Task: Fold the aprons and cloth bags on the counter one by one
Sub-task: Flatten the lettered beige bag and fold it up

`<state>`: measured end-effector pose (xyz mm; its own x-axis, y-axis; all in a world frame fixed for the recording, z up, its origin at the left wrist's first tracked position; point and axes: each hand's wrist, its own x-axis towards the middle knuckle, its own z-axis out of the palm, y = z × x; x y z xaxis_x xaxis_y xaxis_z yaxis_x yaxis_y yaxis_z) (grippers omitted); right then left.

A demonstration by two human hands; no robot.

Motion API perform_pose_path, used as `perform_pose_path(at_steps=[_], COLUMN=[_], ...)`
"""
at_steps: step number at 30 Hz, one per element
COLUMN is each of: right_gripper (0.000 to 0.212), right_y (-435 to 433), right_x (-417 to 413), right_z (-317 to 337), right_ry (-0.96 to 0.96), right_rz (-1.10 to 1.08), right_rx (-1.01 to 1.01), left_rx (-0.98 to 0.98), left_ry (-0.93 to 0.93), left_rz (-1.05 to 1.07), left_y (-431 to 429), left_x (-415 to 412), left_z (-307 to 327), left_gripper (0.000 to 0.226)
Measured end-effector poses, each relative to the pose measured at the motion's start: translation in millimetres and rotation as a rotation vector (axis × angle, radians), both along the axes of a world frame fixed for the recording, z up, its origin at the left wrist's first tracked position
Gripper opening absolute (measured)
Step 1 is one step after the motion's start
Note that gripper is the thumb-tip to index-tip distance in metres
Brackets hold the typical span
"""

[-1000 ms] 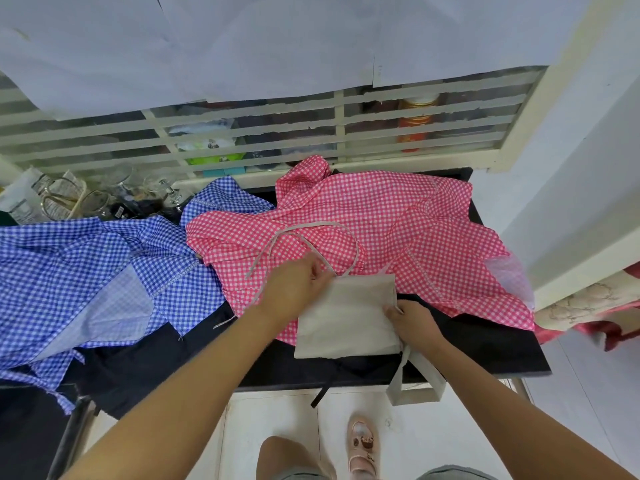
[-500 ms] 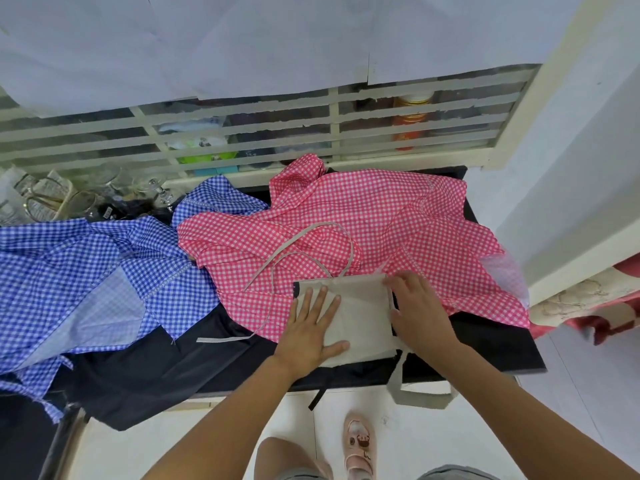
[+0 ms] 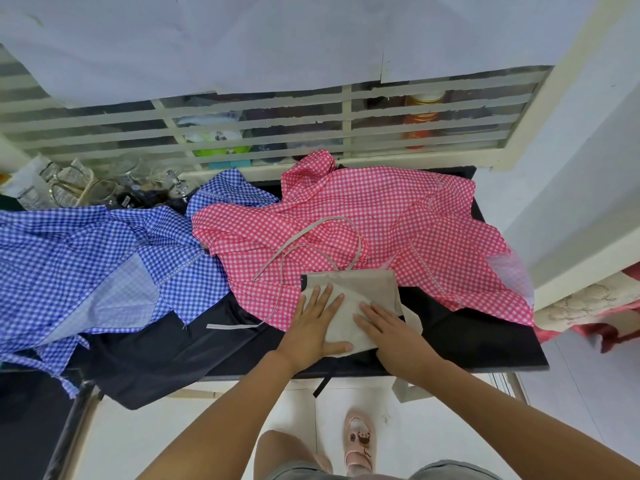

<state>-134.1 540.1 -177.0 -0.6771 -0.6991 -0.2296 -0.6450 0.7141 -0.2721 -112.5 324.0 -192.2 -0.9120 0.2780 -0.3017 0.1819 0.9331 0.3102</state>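
A folded beige cloth bag (image 3: 360, 289) lies near the front edge of the black counter (image 3: 485, 344), partly on a red gingham apron (image 3: 381, 223). My left hand (image 3: 313, 323) lies flat on the bag's left part with fingers spread. My right hand (image 3: 388, 323) presses flat on its right part. The bag's beige straps (image 3: 311, 237) loop over the red apron, and one handle (image 3: 412, 389) hangs off the counter's front. A blue gingham apron (image 3: 93, 254) is spread at the left. A dark cloth (image 3: 156, 355) drapes over the front edge.
Glassware and scissors (image 3: 79, 188) sit at the back left by a louvred window (image 3: 277, 123). A white wall (image 3: 588, 150) bounds the right side. Below the counter are a tiled floor and my pink sandal (image 3: 360, 441).
Both hands moved onto the bag and now press it flat: the left slid down from the strap end, the right shifted from the bag's right edge onto its top.
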Motion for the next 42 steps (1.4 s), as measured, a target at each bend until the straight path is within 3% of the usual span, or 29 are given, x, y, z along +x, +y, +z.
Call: perform_pose_path(at_steps=[3, 6, 12, 14, 18, 21, 23, 26, 31, 34, 37, 39, 42], right_gripper=[0.073, 0.054, 0.04, 0.044, 0.041, 0.022, 0.02, 0.034, 0.035, 0.036, 0.027, 0.025, 0.038], right_y=[6, 8, 20, 29, 41, 38, 31, 18, 6, 0, -6, -7, -6], right_x=[-6, -10, -22, -20, -14, -12, -12, -14, -18, -20, -17, -15, -15], right_z=[4, 17, 49, 53, 44, 37, 32, 23, 19, 17, 15, 16, 17], right_ry=[-0.046, -0.142, -0.362, -0.446, -0.627, -0.607, -0.524, -0.412, -0.326, -0.282, -0.194, -0.136, -0.099], right_rz=[-0.032, -0.065, -0.133, -0.157, -0.285, -0.48, -0.588, -0.678, -0.739, -0.813, -0.845, -0.856, -0.882], right_rx=[-0.01, -0.091, -0.107, -0.122, -0.23, -0.398, -0.422, -0.367, -0.326, -0.32, -0.232, -0.187, -0.202], left_rx=[0.061, 0.099, 0.226, 0.318, 0.348, 0.485, 0.529, 0.455, 0.419, 0.287, 0.124, 0.094, 0.088], left_ry=[-0.021, -0.01, -0.015, -0.169, -0.46, -0.476, -0.401, -0.34, -0.205, -0.077, -0.011, -0.017, -0.077], left_rz=[-0.061, -0.081, -0.084, -0.022, 0.146, 0.357, 0.414, 0.378, 0.492, 0.55, 0.479, 0.441, 0.414], left_y=[-10, -21, -29, -26, -24, -24, -22, -23, -15, -5, -4, -10, -13], left_x=[11, 18, 19, 21, 15, 0, -8, -8, -2, -1, 0, -3, -7], left_z=[3, 10, 35, 48, 63, 66, 63, 52, 39, 36, 29, 29, 32], left_gripper=[0.103, 0.079, 0.047, 0.039, 0.045, 0.015, 0.009, 0.037, 0.032, 0.041, 0.05, 0.056, 0.061])
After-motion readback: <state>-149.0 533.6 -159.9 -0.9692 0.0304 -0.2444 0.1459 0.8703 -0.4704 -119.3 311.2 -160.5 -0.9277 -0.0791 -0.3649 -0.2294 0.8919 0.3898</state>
